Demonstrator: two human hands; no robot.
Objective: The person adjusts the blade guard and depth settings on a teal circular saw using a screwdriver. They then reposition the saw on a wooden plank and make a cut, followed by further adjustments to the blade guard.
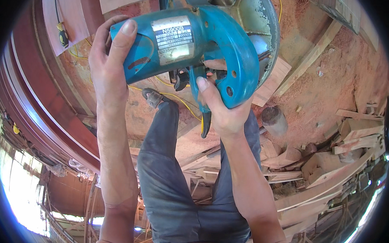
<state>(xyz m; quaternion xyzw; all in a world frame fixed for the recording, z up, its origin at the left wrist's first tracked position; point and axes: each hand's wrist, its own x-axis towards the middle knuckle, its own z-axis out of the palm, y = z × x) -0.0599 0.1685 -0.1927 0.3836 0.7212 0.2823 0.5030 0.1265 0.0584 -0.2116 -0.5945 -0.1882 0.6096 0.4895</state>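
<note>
A blue circular saw (193, 44) fills the upper middle of the head view, lifted off the floor. My left hand (109, 60) wraps around the end of its motor housing, thumb lying over the top beside a silver label. My right hand (222, 109) grips the saw's blue loop handle from below, thumb up against the handle. The round metal blade guard (260, 19) shows behind the handle at the top right. A yellow cord (178, 97) runs under the saw. My legs in grey trousers (167, 172) stand below.
Sawdust covers the reddish floor (333, 83). Wooden offcuts and slats (352, 140) lie piled at the right. A long plank (308, 59) crosses the upper right. Dark red boards (36, 99) curve along the left. A yellow-handled screwdriver (62, 33) lies on a board at upper left.
</note>
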